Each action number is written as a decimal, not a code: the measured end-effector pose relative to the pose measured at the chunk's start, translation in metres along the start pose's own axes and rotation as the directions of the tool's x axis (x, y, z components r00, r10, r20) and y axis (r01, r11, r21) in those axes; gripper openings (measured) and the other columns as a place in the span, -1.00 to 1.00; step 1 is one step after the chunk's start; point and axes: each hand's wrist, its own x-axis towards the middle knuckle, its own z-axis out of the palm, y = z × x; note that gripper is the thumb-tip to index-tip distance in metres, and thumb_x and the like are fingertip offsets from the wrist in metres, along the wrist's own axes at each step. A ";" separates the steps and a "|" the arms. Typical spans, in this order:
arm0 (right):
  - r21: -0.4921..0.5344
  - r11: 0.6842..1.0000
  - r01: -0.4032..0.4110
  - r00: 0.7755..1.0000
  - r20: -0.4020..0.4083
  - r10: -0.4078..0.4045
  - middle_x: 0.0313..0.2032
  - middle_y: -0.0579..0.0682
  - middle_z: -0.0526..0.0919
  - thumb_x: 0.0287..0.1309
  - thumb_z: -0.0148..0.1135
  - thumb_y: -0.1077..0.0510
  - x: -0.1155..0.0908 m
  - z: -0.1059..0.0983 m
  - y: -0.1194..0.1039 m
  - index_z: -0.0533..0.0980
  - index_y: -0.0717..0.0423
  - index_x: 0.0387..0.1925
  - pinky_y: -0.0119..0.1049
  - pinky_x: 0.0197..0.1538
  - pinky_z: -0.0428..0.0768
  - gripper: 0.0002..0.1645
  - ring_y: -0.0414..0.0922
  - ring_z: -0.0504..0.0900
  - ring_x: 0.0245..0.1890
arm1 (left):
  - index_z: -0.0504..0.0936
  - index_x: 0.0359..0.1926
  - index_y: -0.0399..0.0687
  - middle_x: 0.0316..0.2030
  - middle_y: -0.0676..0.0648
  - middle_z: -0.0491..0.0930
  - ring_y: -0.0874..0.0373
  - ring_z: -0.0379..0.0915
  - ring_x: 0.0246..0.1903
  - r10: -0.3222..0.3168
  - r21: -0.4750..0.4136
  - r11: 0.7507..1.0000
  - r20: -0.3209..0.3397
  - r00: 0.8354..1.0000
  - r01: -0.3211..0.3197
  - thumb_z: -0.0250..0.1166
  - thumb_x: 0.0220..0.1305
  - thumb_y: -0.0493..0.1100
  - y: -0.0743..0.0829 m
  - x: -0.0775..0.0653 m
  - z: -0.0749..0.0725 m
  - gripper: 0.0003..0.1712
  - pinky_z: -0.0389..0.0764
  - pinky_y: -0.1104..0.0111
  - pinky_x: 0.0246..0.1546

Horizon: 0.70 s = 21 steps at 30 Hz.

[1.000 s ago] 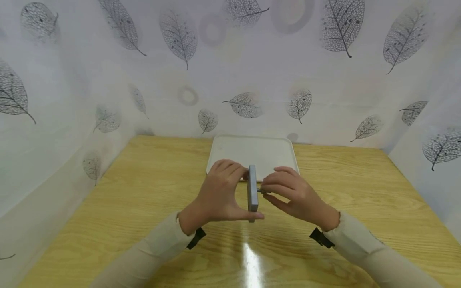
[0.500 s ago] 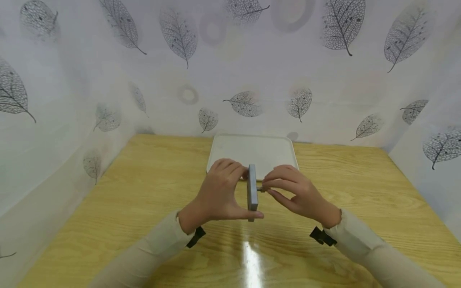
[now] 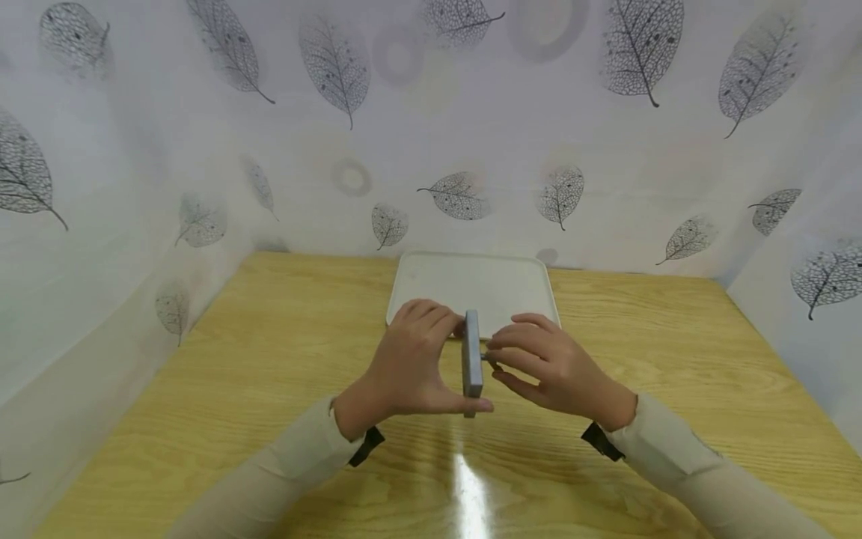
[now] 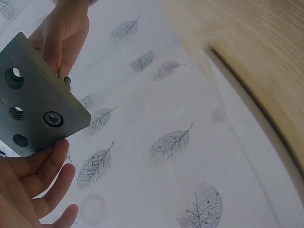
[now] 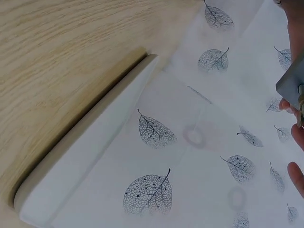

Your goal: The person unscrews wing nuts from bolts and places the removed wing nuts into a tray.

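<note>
In the head view my left hand [image 3: 411, 367] grips a thick grey metal plate [image 3: 473, 359] on edge, thumb below and fingers above. The left wrist view shows several round holes in the plate's face. A hex-socket bolt head [image 4: 53, 119] sits in one of them. From the plate's right side the bolt's shank [image 3: 483, 357] sticks out toward my right hand [image 3: 555, 367]. That hand's fingertips and thumb pinch a small nut [image 5: 301, 101] at the shank, brass-coloured in the right wrist view. Its exact shape is mostly hidden by the fingers.
A white tray [image 3: 471, 281] lies behind the hands at the back of the wood-grain table [image 3: 303, 322]. Leaf-printed white cloth [image 3: 431, 135] rises behind and at both sides. A dark strap [image 3: 601, 442] shows at the right wrist.
My right fingers and thumb have shifted up and down around the nut in a twisting motion. The left hand and the plate stay in place.
</note>
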 end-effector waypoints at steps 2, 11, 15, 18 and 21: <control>-0.041 0.999 0.029 1.000 0.000 -0.029 -0.32 0.01 0.68 0.31 0.06 0.09 0.000 0.000 -0.001 0.61 0.17 -0.31 -0.03 -0.11 0.55 -0.72 -0.09 0.65 -0.28 | 0.55 -0.30 0.01 -0.40 0.12 0.54 0.20 0.42 -0.24 -0.003 0.000 1.000 0.003 1.000 0.003 0.42 -0.54 0.52 0.000 0.000 0.000 -0.14 0.41 0.25 0.00; 0.048 0.992 -0.116 0.993 -0.012 0.117 -0.24 0.06 0.65 0.28 0.10 0.01 -0.002 -0.003 0.000 0.59 0.24 -0.22 -0.13 0.07 0.45 -0.65 -0.05 0.59 -0.21 | 0.55 -0.31 0.01 -0.41 0.12 0.55 0.20 0.43 -0.25 0.010 0.011 1.000 -0.008 1.000 -0.010 0.42 -0.55 0.53 -0.001 0.001 0.002 -0.14 0.42 0.25 0.01; 0.112 0.971 -0.210 0.978 0.028 0.208 -0.24 0.03 0.63 0.27 0.09 -0.05 -0.006 -0.003 0.003 0.57 0.23 -0.19 -0.18 0.12 0.40 -0.60 -0.06 0.55 -0.18 | 0.56 -0.31 0.00 -0.41 0.12 0.55 0.20 0.44 -0.25 0.011 0.013 1.000 -0.006 1.000 -0.011 0.42 -0.56 0.52 -0.001 0.001 0.001 -0.15 0.42 0.25 0.01; 0.122 0.966 -0.229 0.973 0.051 0.224 -0.26 0.01 0.63 0.27 0.08 -0.05 -0.007 -0.003 0.002 0.58 0.20 -0.22 -0.16 0.14 0.39 -0.62 -0.08 0.56 -0.20 | 0.57 -0.31 0.00 -0.40 0.11 0.56 0.20 0.44 -0.25 0.009 0.011 1.000 -0.001 1.000 -0.009 0.42 -0.55 0.51 -0.001 0.000 0.002 -0.15 0.42 0.25 0.01; 0.114 0.972 -0.204 0.979 0.036 0.202 -0.28 0.00 0.65 0.27 0.09 -0.03 -0.007 -0.003 0.001 0.59 0.19 -0.26 -0.15 0.15 0.40 -0.64 -0.08 0.58 -0.21 | 0.57 -0.31 0.00 -0.40 0.11 0.55 0.20 0.43 -0.25 0.008 0.011 1.000 0.000 1.000 -0.008 0.42 -0.55 0.51 -0.002 0.000 0.003 -0.15 0.42 0.25 0.01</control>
